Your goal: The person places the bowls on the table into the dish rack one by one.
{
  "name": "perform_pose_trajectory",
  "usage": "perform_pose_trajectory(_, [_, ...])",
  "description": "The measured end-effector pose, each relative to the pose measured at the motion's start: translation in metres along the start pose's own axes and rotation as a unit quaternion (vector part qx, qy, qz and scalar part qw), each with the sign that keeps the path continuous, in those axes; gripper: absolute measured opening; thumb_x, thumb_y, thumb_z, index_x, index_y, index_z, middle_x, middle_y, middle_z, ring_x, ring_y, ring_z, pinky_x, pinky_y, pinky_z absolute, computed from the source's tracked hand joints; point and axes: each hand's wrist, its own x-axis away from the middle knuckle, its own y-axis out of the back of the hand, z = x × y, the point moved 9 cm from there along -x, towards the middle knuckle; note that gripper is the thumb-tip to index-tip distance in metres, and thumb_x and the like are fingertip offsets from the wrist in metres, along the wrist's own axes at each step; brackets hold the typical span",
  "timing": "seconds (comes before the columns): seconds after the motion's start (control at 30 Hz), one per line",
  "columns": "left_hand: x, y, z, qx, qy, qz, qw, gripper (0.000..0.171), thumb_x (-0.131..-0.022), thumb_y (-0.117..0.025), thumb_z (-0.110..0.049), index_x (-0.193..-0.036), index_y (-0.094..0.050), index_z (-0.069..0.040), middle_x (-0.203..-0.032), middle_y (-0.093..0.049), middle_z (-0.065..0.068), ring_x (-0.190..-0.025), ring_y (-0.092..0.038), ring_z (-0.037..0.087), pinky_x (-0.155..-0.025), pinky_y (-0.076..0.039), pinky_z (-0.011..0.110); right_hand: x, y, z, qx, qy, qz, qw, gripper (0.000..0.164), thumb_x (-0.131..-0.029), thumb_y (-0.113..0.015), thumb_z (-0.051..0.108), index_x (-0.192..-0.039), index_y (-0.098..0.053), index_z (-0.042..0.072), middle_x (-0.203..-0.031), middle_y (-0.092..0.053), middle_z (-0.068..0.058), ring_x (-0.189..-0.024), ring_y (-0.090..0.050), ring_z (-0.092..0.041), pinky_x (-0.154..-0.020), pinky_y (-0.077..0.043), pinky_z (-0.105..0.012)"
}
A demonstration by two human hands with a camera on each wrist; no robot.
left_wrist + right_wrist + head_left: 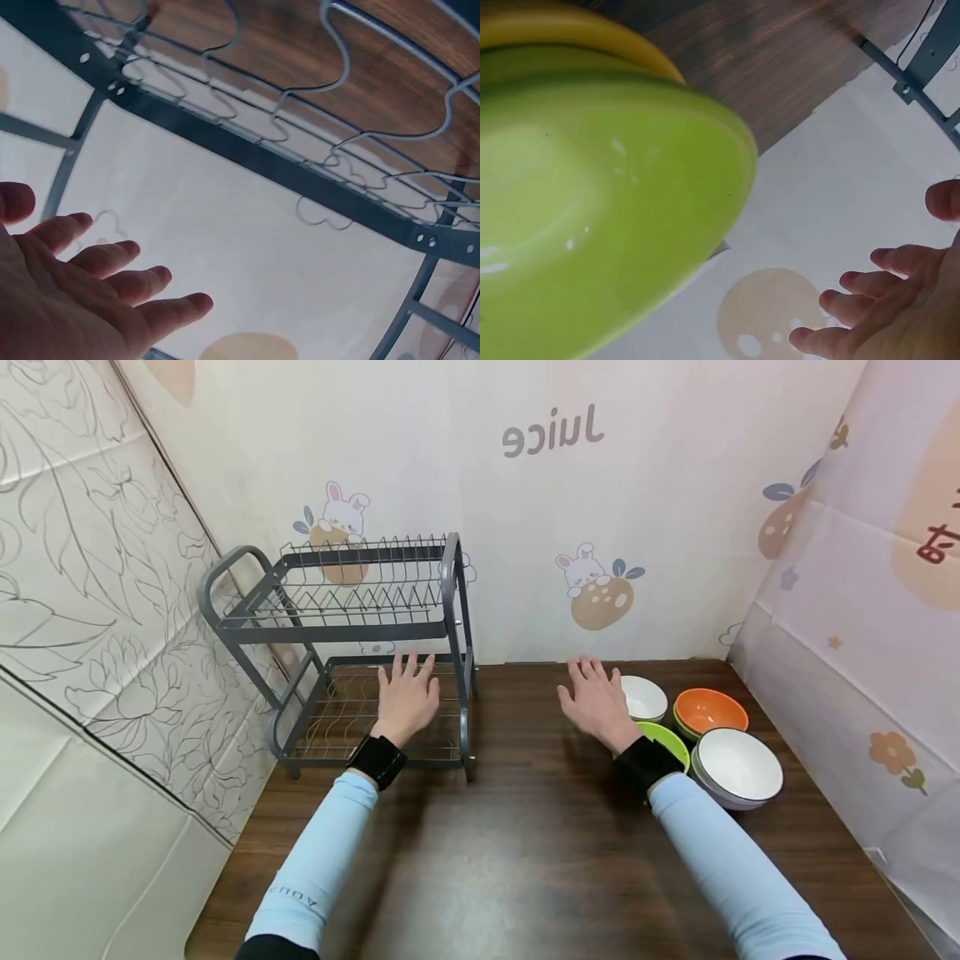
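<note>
My left hand (407,700) is held out with spread, straight fingers before the lower tier of a grey two-tier dish rack (337,632); it holds nothing. In the left wrist view the palm side of that hand (82,292) shows below the rack's wire shelf (300,90). To the right, my right hand (597,703) hovers with fingers extended, just left of the stacked bowls. Closest to it are a white bowl (643,698) and a green bowl (663,743), partly hidden by the wrist. The right wrist view has the green bowl (615,202) large, apart from the fingers.
An orange bowl (710,710) sits on a green one at the right, behind a stack topped by a white bowl (739,764). The dark wooden table (517,860) meets a printed back sheet (517,527) and side sheets (847,635).
</note>
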Motion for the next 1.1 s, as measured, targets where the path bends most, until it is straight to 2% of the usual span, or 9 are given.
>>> perform_pose_trajectory(0.1, [0.01, 0.01, -0.006, 0.01, -0.008, -0.032, 0.9994, 0.052, -0.115, -0.037, -0.034, -0.163, -0.04, -0.015, -0.168, -0.033, 0.018, -0.158, -0.016, 0.043, -0.125, -0.01, 0.064, 0.008, 0.008, 0.004, 0.001, 0.01, -0.035, 0.999, 0.061, -0.111, -0.043, 0.033, -0.158, -0.04, -0.006, -0.162, -0.036, -0.031, -0.15, -0.031, -0.047, -0.118, -0.02, -0.071])
perform_pose_trajectory(0.2, [0.023, 0.023, -0.015, 0.031, -0.017, -0.086, 0.9957, 0.045, -0.113, -0.044, -0.031, -0.148, -0.06, -0.008, -0.148, -0.057, 0.02, -0.148, -0.039, 0.042, -0.121, -0.025, 0.063, 0.021, 0.023, 0.008, -0.007, 0.022, -0.103, 0.994, 0.052, -0.106, -0.052, 0.025, -0.147, -0.054, -0.007, -0.148, -0.052, -0.03, -0.136, -0.048, -0.048, -0.109, -0.038, -0.066])
perform_pose_trajectory(0.27, [0.032, 0.034, -0.022, 0.048, -0.025, -0.13, 0.99, 0.038, -0.111, -0.049, -0.029, -0.131, -0.071, -0.004, -0.128, -0.068, 0.019, -0.13, -0.056, 0.041, -0.112, -0.04, 0.06, 0.032, 0.034, 0.01, -0.015, 0.032, -0.158, 0.987, 0.043, -0.102, -0.059, 0.019, -0.136, -0.064, -0.008, -0.134, -0.062, -0.029, -0.121, -0.056, -0.048, -0.097, -0.048, -0.063])
perform_pose_trajectory(0.33, [0.041, 0.045, -0.033, 0.065, -0.039, -0.174, 0.9819, 0.033, -0.109, -0.054, -0.026, -0.114, -0.076, -0.002, -0.109, -0.073, 0.016, -0.107, -0.066, 0.038, -0.095, -0.051, 0.055, 0.044, 0.043, 0.012, -0.025, 0.04, -0.202, 0.978, 0.036, -0.098, -0.064, 0.014, -0.126, -0.07, -0.008, -0.12, -0.067, -0.027, -0.109, -0.059, -0.046, -0.086, -0.051, -0.06])
perform_pose_trajectory(0.4, [0.049, 0.055, -0.047, 0.081, -0.057, -0.206, 0.9736, 0.029, -0.107, -0.058, -0.024, -0.102, -0.076, -0.003, -0.097, -0.073, 0.013, -0.089, -0.068, 0.034, -0.08, -0.055, 0.05, 0.055, 0.049, 0.013, -0.033, 0.045, -0.229, 0.972, 0.03, -0.097, -0.065, 0.011, -0.119, -0.073, -0.008, -0.111, -0.067, -0.025, -0.1, -0.059, -0.044, -0.081, -0.051, -0.057])
perform_pose_trajectory(0.47, [0.055, 0.062, -0.065, 0.097, -0.083, -0.222, 0.9666, 0.025, -0.105, -0.06, -0.023, -0.097, -0.076, -0.005, -0.091, -0.073, 0.01, -0.081, -0.067, 0.031, -0.074, -0.055, 0.047, 0.065, 0.053, 0.014, -0.039, 0.047, -0.236, 0.97, 0.027, -0.096, -0.066, 0.009, -0.115, -0.074, -0.008, -0.105, -0.067, -0.024, -0.095, -0.058, -0.043, -0.08, -0.05, -0.056])
perform_pose_trajectory(0.67, [0.065, 0.065, -0.116, 0.122, -0.141, -0.222, 0.957, 0.02, -0.105, -0.062, -0.022, -0.098, -0.075, -0.009, -0.092, -0.071, 0.005, -0.084, -0.066, 0.027, -0.074, -0.054, 0.043, 0.09, 0.055, 0.006, -0.058, -0.002, -0.201, 0.978, 0.024, -0.097, -0.065, 0.007, -0.113, -0.074, -0.009, -0.099, -0.064, -0.022, -0.08, -0.061, -0.036, -0.072, -0.054, -0.05])
perform_pose_trajectory(0.93, [0.067, 0.041, -0.156, 0.122, -0.18, -0.184, 0.9585, 0.018, -0.104, -0.064, -0.023, -0.104, -0.077, -0.011, -0.095, -0.073, 0.003, -0.083, -0.067, 0.022, -0.067, -0.053, 0.037, 0.125, 0.044, -0.008, -0.038, -0.071, -0.148, 0.986, 0.02, -0.094, -0.068, 0.012, -0.1, -0.073, -0.007, -0.091, -0.065, -0.023, -0.071, -0.062, -0.04, -0.059, -0.051, -0.055])
perform_pose_trajectory(1.1, [0.065, 0.025, -0.181, 0.117, -0.208, -0.15, 0.9593, 0.022, -0.105, -0.065, -0.025, -0.113, -0.078, -0.01, -0.103, -0.075, 0.005, -0.09, -0.07, 0.023, -0.073, -0.057, 0.038, 0.139, 0.031, -0.019, -0.036, -0.105, -0.115, 0.987, 0.021, -0.092, -0.072, 0.011, -0.096, -0.07, -0.009, -0.083, -0.061, -0.022, -0.069, -0.058, -0.039, -0.056, -0.05, -0.055])
